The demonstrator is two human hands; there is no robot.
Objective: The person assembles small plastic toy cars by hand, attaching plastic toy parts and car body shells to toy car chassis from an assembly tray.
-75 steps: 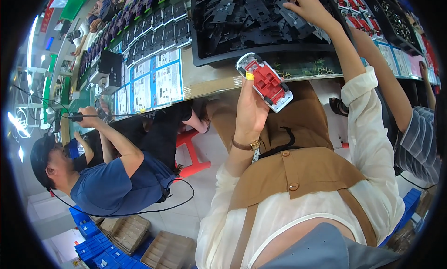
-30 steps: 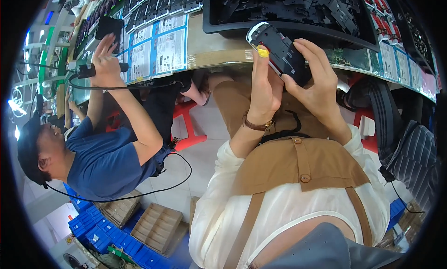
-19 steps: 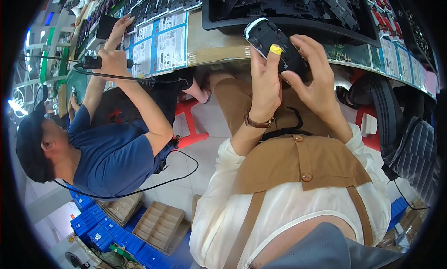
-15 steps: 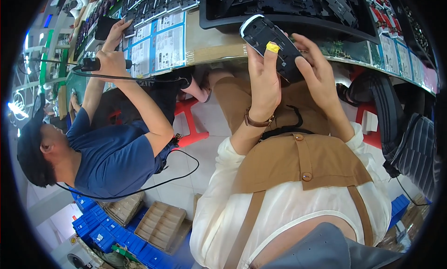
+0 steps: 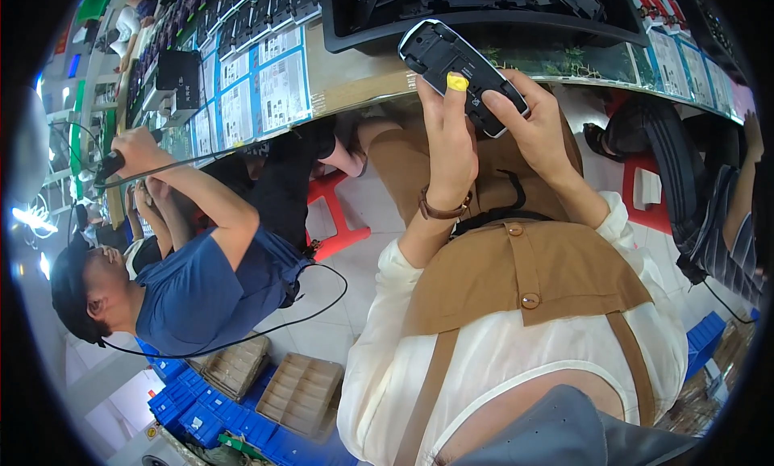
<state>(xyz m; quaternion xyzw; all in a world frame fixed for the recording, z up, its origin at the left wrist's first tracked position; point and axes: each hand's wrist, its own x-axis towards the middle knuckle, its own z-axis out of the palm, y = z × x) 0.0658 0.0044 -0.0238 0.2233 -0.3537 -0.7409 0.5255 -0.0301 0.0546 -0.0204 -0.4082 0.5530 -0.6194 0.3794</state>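
Both hands raised over the lap, clamped together on one black remote-shaped casing, held tilted, far end pointing up-left toward the desk edge. Left hand wrapped along the near-left side, thumb with yellow nail pressed on the face. Right hand gripped the near-right end, fingers curled over the edge. Casing in the air, just near of the desk edge, not resting on anything.

Risks, as judged:
- Held over open floor between the knees; a slipped grip would have dropped it onto tile, with likely scuffing or cracking.
- Only a thumb and a few fingertips seen on the shell; pressing hard there could have popped or skewed a part, or twisted the casing out of the right hand.
- Far end close to the black tray wall; a push forward could have knocked it against the rim.
- Underside of casing hidden, so could not tell whether anything loose hung beneath.
- Black cord looped at the waist near the wrists; could have snagged the watch strap on a quick move.

Left of scene: co-worker in blue shirt, own hand on a tool with a trailing cable well apart from the casing; low chance of tangling. Blue crates and brown trays on the floor below.
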